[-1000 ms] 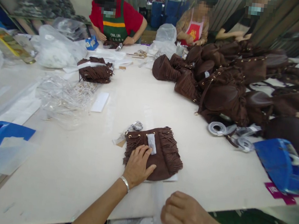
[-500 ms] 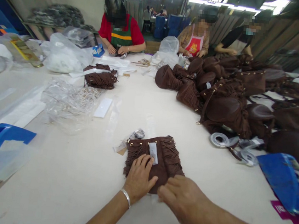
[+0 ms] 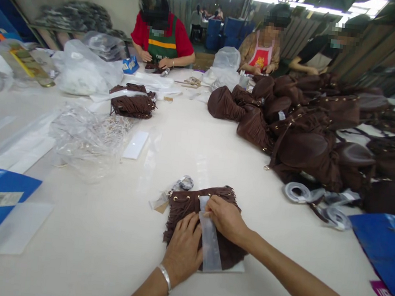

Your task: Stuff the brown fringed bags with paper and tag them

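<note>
A dark brown fringed bag (image 3: 183,204) with gold eyelets lies flat on the white table in front of me. Over its front runs a strip of translucent plastic (image 3: 212,252), from the top edge down past the lower edge. My left hand (image 3: 183,248), fingers stretched out, rests on the bag's left half beside the strip. With bent, pinched fingers my right hand (image 3: 226,218) grips the strip near its upper part. A clear-wrapped bundle (image 3: 184,183) and a small brown tag (image 3: 161,206) lie at the bag's upper left corner.
Brown bags (image 3: 303,149) are heaped on the right, with rolled wrapped straps (image 3: 298,192) in front. Blue tape dispensers (image 3: 381,242) flank me on both sides. Crumpled plastic (image 3: 82,136) and a wrapped fringed bag (image 3: 132,101) lie left. Co-workers (image 3: 162,40) sit across the table.
My right hand has moved up from the bag's lower edge to its upper front, drawing the plastic strip up over the bag. My left hand stays pressed on the bag.
</note>
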`<state>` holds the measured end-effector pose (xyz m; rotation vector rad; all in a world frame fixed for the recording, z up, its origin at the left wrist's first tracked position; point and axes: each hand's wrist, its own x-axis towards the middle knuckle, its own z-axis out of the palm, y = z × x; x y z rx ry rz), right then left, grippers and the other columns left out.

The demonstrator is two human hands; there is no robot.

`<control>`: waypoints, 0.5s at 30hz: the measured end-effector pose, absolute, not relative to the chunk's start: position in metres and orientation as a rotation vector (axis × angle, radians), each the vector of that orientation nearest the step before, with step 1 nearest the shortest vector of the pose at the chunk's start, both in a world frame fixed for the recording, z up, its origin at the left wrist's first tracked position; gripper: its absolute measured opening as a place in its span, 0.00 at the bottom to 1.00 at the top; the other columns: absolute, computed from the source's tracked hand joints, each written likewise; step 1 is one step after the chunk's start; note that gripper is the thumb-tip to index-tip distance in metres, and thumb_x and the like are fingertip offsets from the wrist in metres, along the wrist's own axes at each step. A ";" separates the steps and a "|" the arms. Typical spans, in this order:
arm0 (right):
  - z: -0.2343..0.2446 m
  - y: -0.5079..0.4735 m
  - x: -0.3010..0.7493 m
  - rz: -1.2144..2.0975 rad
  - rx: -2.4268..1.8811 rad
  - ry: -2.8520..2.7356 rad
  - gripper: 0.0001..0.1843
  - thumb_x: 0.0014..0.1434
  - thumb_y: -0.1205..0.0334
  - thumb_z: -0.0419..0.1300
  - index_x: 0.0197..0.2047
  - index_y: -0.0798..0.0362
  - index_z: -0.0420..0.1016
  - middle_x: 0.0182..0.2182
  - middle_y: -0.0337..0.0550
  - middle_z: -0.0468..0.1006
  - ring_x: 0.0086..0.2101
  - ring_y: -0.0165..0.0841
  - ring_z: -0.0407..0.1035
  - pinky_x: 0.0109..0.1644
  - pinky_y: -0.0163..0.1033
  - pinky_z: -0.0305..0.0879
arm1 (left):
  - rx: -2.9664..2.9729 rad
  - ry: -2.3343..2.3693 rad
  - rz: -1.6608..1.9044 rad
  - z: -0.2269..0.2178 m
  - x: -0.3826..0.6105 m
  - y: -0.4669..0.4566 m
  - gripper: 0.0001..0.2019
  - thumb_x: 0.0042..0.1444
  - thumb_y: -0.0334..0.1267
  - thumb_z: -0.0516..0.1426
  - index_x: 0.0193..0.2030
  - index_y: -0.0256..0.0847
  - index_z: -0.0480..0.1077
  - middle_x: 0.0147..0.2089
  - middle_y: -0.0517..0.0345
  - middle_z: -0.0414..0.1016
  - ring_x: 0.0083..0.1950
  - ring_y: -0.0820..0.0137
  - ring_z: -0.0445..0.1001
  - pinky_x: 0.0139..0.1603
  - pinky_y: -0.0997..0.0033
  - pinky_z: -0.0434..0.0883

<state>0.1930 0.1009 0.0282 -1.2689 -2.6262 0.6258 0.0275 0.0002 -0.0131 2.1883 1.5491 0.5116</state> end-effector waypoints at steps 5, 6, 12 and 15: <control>0.017 0.099 0.192 0.637 -1.343 -2.588 0.01 0.62 0.68 0.56 0.37 0.54 0.67 0.38 0.42 0.67 0.39 0.32 0.64 0.44 0.37 0.61 | 2.136 1.511 0.565 -0.011 0.023 0.001 0.24 0.60 0.33 0.49 0.64 0.42 0.58 0.67 0.50 0.59 0.69 0.59 0.52 0.68 0.48 0.55; 0.016 0.099 0.192 0.646 -1.351 -2.579 0.01 0.62 0.68 0.56 0.38 0.54 0.67 0.39 0.42 0.67 0.38 0.32 0.64 0.44 0.36 0.61 | 2.122 1.517 0.589 -0.011 0.023 0.001 0.23 0.61 0.32 0.49 0.63 0.42 0.60 0.66 0.50 0.60 0.69 0.60 0.53 0.68 0.49 0.56; 0.017 0.102 0.192 0.728 -1.358 -2.511 0.05 0.58 0.72 0.56 0.36 0.53 0.65 0.38 0.41 0.65 0.38 0.31 0.63 0.42 0.35 0.60 | 2.106 1.724 0.763 -0.025 0.037 0.003 0.16 0.63 0.37 0.52 0.57 0.43 0.65 0.58 0.51 0.69 0.62 0.61 0.63 0.61 0.53 0.66; 0.018 0.103 0.192 0.760 -1.351 -2.491 0.07 0.55 0.73 0.56 0.35 0.52 0.64 0.38 0.41 0.65 0.38 0.32 0.63 0.41 0.36 0.58 | 2.200 1.824 0.854 -0.035 0.044 0.003 0.20 0.61 0.37 0.54 0.59 0.38 0.63 0.58 0.45 0.68 0.59 0.59 0.66 0.57 0.54 0.69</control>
